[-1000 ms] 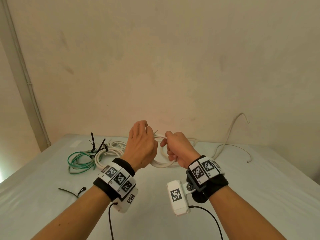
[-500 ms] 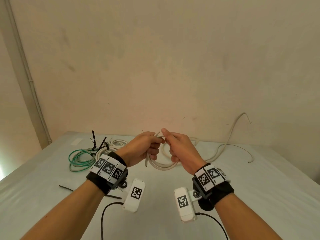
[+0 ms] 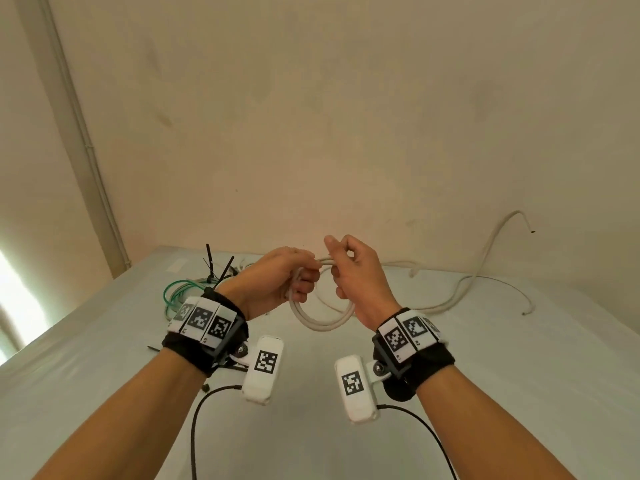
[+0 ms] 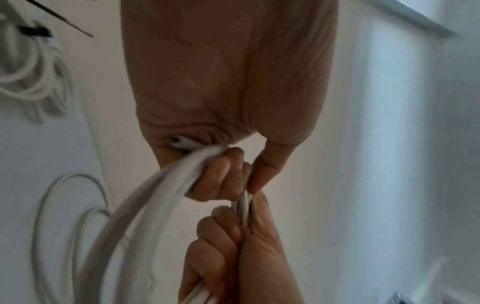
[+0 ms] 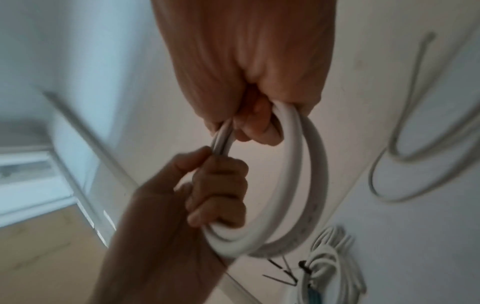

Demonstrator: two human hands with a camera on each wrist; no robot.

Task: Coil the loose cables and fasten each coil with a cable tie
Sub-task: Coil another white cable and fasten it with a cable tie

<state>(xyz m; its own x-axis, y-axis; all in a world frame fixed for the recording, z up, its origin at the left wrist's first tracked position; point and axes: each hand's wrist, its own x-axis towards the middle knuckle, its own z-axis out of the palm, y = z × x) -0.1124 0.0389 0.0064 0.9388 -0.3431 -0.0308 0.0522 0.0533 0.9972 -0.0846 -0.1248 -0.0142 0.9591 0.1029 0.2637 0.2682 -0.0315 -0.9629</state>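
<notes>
My left hand and right hand both clench the white cable coil; its loose tail runs toward two o'clock, nearer my right.

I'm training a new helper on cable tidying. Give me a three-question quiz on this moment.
1. True or false: both hands grip the white cable coil.
2. Which coil lies beside the black cable ties? A) red B) green C) blue
3. Fill in: the long loose cable trails toward the ____ side of the table.

Key: 1 true, left hand and right hand both hold it. 2 B, green cable. 3 right.
</notes>
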